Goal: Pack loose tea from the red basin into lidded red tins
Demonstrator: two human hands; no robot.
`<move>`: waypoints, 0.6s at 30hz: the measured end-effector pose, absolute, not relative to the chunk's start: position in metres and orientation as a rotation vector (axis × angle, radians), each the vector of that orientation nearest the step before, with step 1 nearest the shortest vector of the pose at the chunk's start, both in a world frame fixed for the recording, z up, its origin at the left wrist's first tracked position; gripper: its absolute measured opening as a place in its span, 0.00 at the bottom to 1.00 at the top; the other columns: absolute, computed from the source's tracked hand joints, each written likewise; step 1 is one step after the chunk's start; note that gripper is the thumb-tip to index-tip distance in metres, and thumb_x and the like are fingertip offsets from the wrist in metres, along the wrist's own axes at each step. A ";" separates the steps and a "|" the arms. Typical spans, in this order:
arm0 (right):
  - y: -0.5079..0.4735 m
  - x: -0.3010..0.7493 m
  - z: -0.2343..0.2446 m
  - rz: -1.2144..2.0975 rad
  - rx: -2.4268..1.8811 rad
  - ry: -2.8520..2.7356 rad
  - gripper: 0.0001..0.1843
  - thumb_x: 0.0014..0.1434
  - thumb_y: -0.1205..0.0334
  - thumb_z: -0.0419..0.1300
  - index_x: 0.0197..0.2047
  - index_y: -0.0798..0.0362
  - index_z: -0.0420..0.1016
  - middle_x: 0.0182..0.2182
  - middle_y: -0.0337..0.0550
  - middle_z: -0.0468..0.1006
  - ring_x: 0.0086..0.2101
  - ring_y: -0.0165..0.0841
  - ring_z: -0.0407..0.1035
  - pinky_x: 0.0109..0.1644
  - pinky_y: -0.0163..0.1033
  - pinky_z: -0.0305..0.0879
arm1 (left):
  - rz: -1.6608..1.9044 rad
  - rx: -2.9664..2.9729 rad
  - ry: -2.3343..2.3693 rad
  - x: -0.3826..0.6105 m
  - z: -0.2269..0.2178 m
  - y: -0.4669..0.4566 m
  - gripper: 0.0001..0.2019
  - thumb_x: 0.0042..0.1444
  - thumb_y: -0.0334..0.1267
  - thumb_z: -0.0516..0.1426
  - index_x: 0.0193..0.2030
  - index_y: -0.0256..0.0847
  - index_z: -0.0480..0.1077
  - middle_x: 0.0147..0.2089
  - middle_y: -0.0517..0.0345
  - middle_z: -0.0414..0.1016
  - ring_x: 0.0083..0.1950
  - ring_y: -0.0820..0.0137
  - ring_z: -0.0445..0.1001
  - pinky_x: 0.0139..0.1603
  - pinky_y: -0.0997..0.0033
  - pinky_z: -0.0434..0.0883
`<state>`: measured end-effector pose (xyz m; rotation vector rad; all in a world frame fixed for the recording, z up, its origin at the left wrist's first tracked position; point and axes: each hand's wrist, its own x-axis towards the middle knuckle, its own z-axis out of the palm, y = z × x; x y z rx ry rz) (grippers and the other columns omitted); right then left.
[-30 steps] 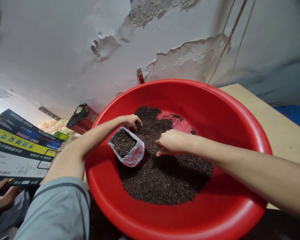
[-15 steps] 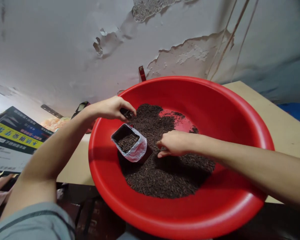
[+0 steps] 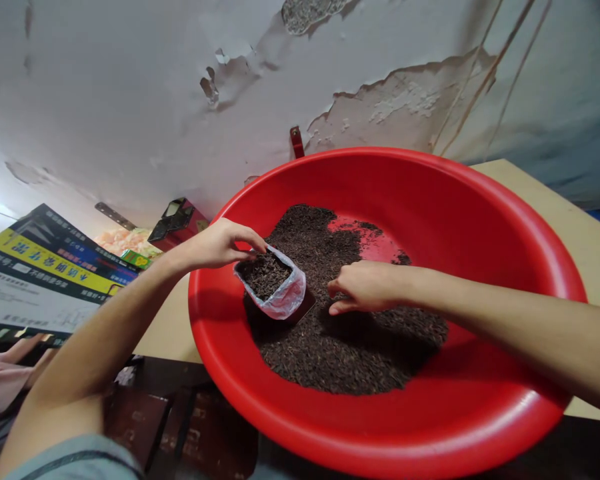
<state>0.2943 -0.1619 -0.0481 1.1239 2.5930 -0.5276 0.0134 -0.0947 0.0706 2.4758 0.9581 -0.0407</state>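
Note:
A large red plastic basin (image 3: pixel 505 220) on a wooden table holds a heap of dark loose tea leaves (image 3: pixel 340 347). A small container lined with a clear plastic bag (image 3: pixel 280 293) stands in the heap, partly filled with the leaves. My left hand (image 3: pixel 220 243) hovers over the container's mouth with its fingertips pinched together; I cannot make out what they hold. My right hand (image 3: pixel 365 287) rests on the leaves just right of the container, fingers curled and pressed together against its side.
A peeling white wall rises right behind the basin. Printed cardboard boxes (image 3: pixel 35 280) lie at the left, with a red and black device (image 3: pixel 177 220) and a green packet (image 3: pixel 135 259) near them. Another person's hand and pink sleeve (image 3: pixel 10 367) show at the lower left. The table (image 3: pixel 570 220) extends right.
My left hand lifted out of the leaves, rose over the basin's left side, then came to the container's mouth. The container now looks fuller. My right hand stayed beside it.

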 end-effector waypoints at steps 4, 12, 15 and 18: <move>-0.160 0.295 -0.049 -0.515 1.124 2.611 0.25 0.67 0.42 0.56 0.51 0.53 0.81 0.38 0.56 0.84 0.36 0.45 0.78 0.34 0.40 0.62 | -0.210 2.596 0.746 -0.002 0.048 -0.090 0.44 0.47 0.45 0.71 0.71 0.46 0.62 0.75 0.41 0.56 0.75 0.50 0.55 0.73 0.49 0.57; -0.154 0.300 -0.043 -0.256 1.644 2.897 0.24 0.69 0.44 0.53 0.50 0.54 0.78 0.45 0.55 0.81 0.42 0.44 0.77 0.43 0.45 0.72 | 0.086 2.825 0.803 -0.009 -0.008 -0.122 0.58 0.48 0.53 0.70 0.77 0.40 0.42 0.70 0.33 0.59 0.67 0.45 0.62 0.67 0.42 0.63; -0.159 0.297 -0.039 -0.133 1.598 3.391 0.26 0.69 0.44 0.52 0.58 0.55 0.73 0.52 0.57 0.77 0.50 0.43 0.74 0.52 0.48 0.72 | 0.250 2.803 1.061 0.005 -0.018 -0.156 0.63 0.47 0.53 0.70 0.78 0.39 0.33 0.71 0.32 0.58 0.66 0.44 0.63 0.66 0.40 0.64; -0.166 0.285 -0.037 -0.056 0.896 3.672 0.33 0.68 0.40 0.53 0.64 0.56 0.68 0.60 0.60 0.72 0.61 0.44 0.66 0.64 0.54 0.64 | 0.440 2.730 1.286 0.020 -0.034 -0.181 0.68 0.45 0.56 0.70 0.78 0.37 0.28 0.71 0.30 0.57 0.65 0.42 0.64 0.64 0.38 0.64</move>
